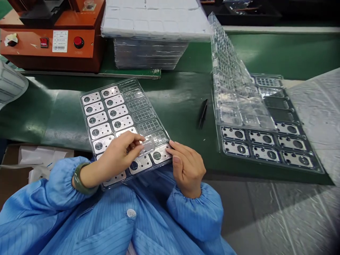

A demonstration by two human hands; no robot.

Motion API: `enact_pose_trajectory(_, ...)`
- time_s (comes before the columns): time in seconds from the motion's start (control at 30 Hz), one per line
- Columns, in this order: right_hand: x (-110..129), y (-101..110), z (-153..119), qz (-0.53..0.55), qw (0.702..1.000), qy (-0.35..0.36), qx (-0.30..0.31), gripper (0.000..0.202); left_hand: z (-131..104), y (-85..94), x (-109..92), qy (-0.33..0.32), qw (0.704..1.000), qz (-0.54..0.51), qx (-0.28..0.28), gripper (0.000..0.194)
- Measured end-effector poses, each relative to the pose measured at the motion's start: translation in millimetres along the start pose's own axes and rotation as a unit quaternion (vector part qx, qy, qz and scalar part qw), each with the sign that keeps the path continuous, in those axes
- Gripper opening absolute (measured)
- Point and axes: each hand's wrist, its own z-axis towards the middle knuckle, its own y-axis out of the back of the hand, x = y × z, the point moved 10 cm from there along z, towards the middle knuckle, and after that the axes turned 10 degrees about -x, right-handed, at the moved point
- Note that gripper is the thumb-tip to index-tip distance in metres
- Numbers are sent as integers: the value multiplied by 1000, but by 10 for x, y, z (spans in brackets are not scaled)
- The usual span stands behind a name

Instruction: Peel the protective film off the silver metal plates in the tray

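Note:
My left hand [119, 156] pinches a small clear rectangular piece [148, 146] between thumb and fingers, above the near part of a clear plastic tray [145, 94]. In the tray's pockets lie rows of silvery rectangular plates [117, 111], each with a round hole and small dots. Bare pockets with a grid pattern run along the tray's right column. My right hand [189, 166] is closed at the tray's near right corner, its thumb and fingertips gripping the edge beside a silvery plate [159, 154]. Part of the tray is hidden under my left hand.
Black tweezers [203, 113] lie on the green bench to the right. Beyond them rests another tray of plates [268, 156], partly covered by tilted clear trays [231, 78]. A stack of trays [151, 53] and an orange machine [66, 46] stand at the back. A cardboard box [13, 170] sits lower left.

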Motion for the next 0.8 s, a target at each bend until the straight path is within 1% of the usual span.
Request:
enact_pose_trajectory(0.07,7,3,3,-5,1000,2,-5,25,124,-75,78,50,998,-44,0,18)
enact_pose_trajectory(0.1,11,4,4,-7,1000,4,-6,25,173,-127,103,64,996,-57,4,21)
enact_pose_trajectory(0.17,18,5,5,-6,1000,7,-7,25,238,-225,107,62,996,-55,17,28)
enact_pose_trajectory(0.23,23,8,4,-7,1000,11,-8,24,245,-296,32,14,999,-12,36,32)
enact_pose_trajectory(0.3,28,13,2,-6,1000,15,-11,23,190,-324,-97,-61,996,54,48,31)
enact_pose_trajectory(0.4,30,24,3,-1,1000,17,-18,22,50,-290,-305,-167,974,149,36,28)
enact_pose_trajectory(0.47,31,23,6,1,1000,17,-20,22,-44,-280,-410,-217,956,193,35,29)
enact_pose_trajectory(0.5,33,23,8,1,1000,17,-20,22,-84,-293,-438,-234,948,212,45,31)
enact_pose_trajectory(0.6,25,23,8,2,1000,18,-18,22,-175,-372,-415,-254,925,260,114,41)
enact_pose_trajectory(0.67,6,22,4,8,1000,16,-10,23,-214,-369,-365,-254,916,269,157,48)
enact_pose_trajectory(0.73,-25,32,7,21,1000,6,-1,22,-228,-275,-325,-245,919,256,173,50)
enact_pose_trajectory(0.8,-62,49,26,46,999,-16,5,23,-235,-132,-282,-229,927,246,168,51)
